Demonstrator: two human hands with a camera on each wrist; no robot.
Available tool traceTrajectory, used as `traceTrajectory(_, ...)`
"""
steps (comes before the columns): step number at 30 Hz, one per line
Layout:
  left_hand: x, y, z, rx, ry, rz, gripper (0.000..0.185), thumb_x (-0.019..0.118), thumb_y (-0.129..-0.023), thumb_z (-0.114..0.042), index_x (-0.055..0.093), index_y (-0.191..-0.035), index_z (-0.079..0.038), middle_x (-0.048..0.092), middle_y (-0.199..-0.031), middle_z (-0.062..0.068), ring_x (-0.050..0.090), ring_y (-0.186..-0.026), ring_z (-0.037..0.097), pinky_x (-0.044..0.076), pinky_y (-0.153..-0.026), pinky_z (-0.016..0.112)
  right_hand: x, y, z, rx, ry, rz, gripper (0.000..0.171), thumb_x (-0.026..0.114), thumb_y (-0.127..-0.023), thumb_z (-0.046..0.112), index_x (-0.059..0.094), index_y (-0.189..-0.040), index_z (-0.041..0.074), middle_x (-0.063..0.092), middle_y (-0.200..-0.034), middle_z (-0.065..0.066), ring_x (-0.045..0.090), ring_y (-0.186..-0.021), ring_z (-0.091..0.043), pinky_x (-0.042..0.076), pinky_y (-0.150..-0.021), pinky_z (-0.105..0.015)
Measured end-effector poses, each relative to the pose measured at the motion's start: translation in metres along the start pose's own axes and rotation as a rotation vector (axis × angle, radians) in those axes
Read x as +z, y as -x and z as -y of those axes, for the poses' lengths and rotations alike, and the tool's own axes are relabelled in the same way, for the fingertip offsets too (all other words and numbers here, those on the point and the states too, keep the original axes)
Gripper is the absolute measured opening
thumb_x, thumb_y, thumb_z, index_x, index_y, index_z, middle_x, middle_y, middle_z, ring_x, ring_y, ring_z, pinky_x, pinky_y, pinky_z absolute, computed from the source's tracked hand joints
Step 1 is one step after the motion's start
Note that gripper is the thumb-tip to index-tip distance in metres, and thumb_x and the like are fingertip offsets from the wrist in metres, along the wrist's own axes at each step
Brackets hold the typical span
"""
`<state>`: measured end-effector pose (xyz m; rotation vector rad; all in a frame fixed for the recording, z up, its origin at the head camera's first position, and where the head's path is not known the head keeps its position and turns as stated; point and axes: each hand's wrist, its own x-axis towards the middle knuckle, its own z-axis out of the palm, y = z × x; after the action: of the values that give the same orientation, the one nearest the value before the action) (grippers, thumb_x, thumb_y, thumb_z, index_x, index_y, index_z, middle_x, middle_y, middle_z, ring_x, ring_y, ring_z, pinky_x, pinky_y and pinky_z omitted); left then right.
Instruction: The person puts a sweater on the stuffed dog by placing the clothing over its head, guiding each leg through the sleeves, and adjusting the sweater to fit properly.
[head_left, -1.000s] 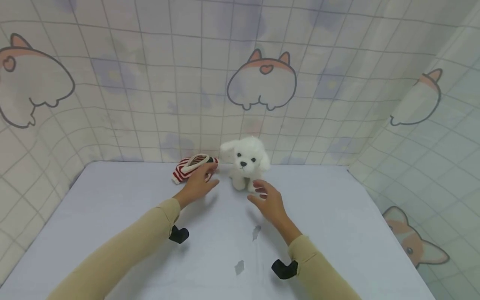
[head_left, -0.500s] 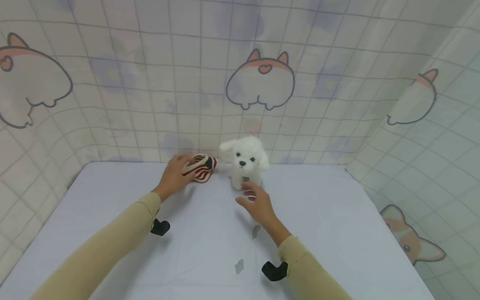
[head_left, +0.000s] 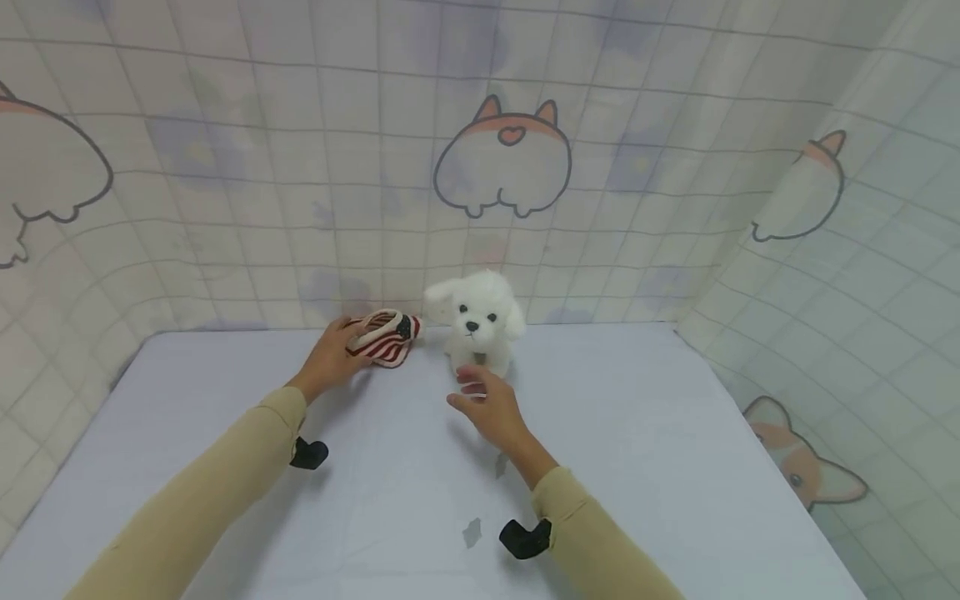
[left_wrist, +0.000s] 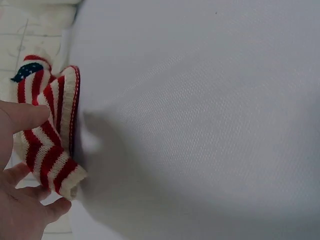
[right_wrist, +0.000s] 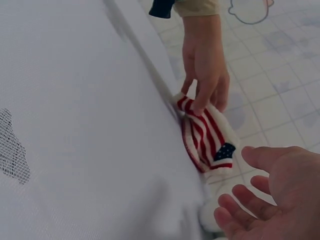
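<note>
On the white surface (head_left: 615,433), the left hand (head_left: 330,360) pinches a soft, light striped knit (head_left: 385,338) by its edge, while the right hand (head_left: 486,406) stays open near the toy dog (head_left: 476,321).

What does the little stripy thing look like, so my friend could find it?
Look at the far edge of the pale table, where it meets the tiled backdrop. Just left of the white plush puppy, the left hand grips a small knitted garment. It alone has red and cream stripes with a dark blue patch.
</note>
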<state>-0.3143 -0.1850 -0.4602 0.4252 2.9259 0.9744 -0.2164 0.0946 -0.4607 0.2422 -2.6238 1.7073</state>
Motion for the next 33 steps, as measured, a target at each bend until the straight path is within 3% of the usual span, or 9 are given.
traceTrajectory(4, 0.002, -0.001, 0.007, -0.021, -0.015, 0.024, 0.054, 0.060, -0.091, -0.009, 0.043, -0.140, 0.006, 0.033, -0.148, 0.030, 0.032, -0.136, 0.049, 0.030, -0.111, 0.059, 0.001, 0.000, -0.001, 0.024, 0.014, 0.008, 0.044, 0.071, -0.087, 0.017, 0.057, -0.127, 0.004, 0.063, -0.123, -0.014, 0.061, -0.112, -0.028, 0.052, -0.096, -0.039)
traceTrajectory(9, 0.004, 0.001, 0.017, -0.004, -0.075, -0.012, 0.045, 0.061, -0.090, -0.006, 0.052, -0.130, 0.010, 0.052, -0.133, 0.032, 0.047, -0.126, 0.048, 0.038, -0.105, 0.058, 0.003, -0.001, -0.003, 0.037, 0.012, 0.021, 0.044, 0.070, -0.088, 0.018, 0.057, -0.129, 0.005, 0.062, -0.125, -0.013, 0.061, -0.113, -0.026, 0.051, -0.097, -0.039)
traceTrajectory(14, 0.006, 0.004, 0.019, 0.021, -0.086, -0.024, 0.037, 0.063, -0.089, -0.006, 0.059, -0.123, 0.008, 0.059, -0.126, 0.029, 0.053, -0.120, 0.045, 0.043, -0.101, 0.056, 0.002, -0.002, -0.006, 0.040, 0.024, 0.016, 0.043, 0.069, -0.089, 0.019, 0.057, -0.128, 0.006, 0.062, -0.124, -0.010, 0.061, -0.112, -0.025, 0.051, -0.096, -0.038)
traceTrajectory(26, 0.017, 0.031, -0.004, 0.152, -0.050, -0.025, 0.028, 0.068, -0.083, 0.001, 0.067, -0.112, 0.003, 0.066, -0.115, 0.023, 0.060, -0.112, 0.041, 0.047, -0.096, 0.054, 0.001, -0.002, -0.005, 0.085, 0.034, 0.024, 0.048, 0.069, -0.090, 0.025, 0.054, -0.132, 0.008, 0.058, -0.133, -0.011, 0.057, -0.118, -0.026, 0.050, -0.098, -0.041)
traceTrajectory(33, 0.025, 0.042, -0.018, 0.162, -0.039, 0.025, 0.029, 0.067, -0.084, 0.001, 0.068, -0.113, 0.000, 0.066, -0.118, 0.020, 0.060, -0.115, 0.038, 0.048, -0.097, 0.052, 0.002, -0.004, -0.003, 0.062, 0.043, 0.036, 0.051, 0.064, -0.092, 0.034, 0.052, -0.135, 0.009, 0.055, -0.136, -0.009, 0.055, -0.122, -0.028, 0.048, -0.101, -0.042)
